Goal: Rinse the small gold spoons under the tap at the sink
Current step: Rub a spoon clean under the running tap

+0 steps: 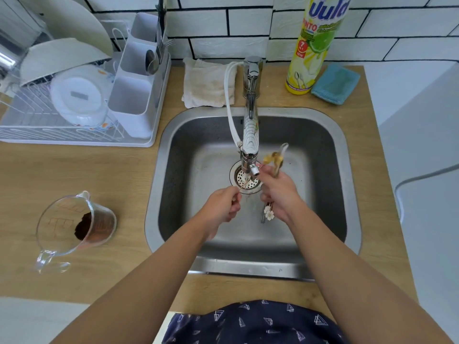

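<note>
Gold spoons (273, 161) bunched in closed right hand (279, 189), left hand (223, 203) pinching one thin spoon (244, 184), both under tap (250, 135), over steel sink (323, 135).

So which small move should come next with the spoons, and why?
Probably bring the left hand and its thin spoon up under the tap nozzle. The spoon sits low over the drain, while the right hand grips a bunch beside the nozzle.

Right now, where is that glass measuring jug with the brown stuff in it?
The glass measuring jug stands on the wooden counter to the left of the sink, in front of the white dish rack, well away from both hands.
</note>
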The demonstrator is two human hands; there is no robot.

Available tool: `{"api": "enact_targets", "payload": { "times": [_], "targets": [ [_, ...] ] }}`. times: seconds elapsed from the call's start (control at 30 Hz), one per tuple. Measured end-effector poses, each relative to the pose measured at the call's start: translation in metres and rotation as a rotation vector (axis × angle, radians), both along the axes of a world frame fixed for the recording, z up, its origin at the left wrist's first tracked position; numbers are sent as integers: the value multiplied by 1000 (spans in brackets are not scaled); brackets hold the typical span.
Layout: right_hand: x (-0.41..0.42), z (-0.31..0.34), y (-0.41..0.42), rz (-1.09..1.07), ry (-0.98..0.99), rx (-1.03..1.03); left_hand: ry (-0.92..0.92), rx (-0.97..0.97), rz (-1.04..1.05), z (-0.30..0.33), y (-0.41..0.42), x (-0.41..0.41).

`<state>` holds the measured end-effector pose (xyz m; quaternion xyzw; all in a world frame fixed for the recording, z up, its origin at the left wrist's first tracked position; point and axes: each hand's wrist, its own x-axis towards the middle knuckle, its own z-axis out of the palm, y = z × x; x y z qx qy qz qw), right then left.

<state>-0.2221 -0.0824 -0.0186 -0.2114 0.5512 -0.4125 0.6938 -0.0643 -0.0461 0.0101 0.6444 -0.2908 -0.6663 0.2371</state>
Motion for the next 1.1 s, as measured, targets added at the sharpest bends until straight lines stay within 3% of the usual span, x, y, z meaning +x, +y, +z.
{"api": "enact_targets", "payload": {
  "times": [0.1,0.2,0.37,0.5,0.57,0.7,0.83,1.0,1.1],
  "targets": [
    [12,-3,9,166,44,15,-62,147,52,-2,12,1],
    [19,-5,8,107,85,31,-6,224,86,-3,13,-1],
    [28,-3,12,192,64,19,-51,182,69,1,8,0],
    [13,-2,-3,-8,29,76,-86,121,-74,2,18,0],
    [14,-1,0,64,4,70,-94,101,-131,5,19,-2],
    [18,-3,13,258,-30,70,36,57,-117,8,18,1],
    [14,-6,3,60,-100,135,174,26,-86,8,22,-2],
    [14,-5,9,179,-55,127,292,85,-43,6,20,5],
    [12,-5,2,57,-5,119,532,188,67,4,24,12]
  ]
}}
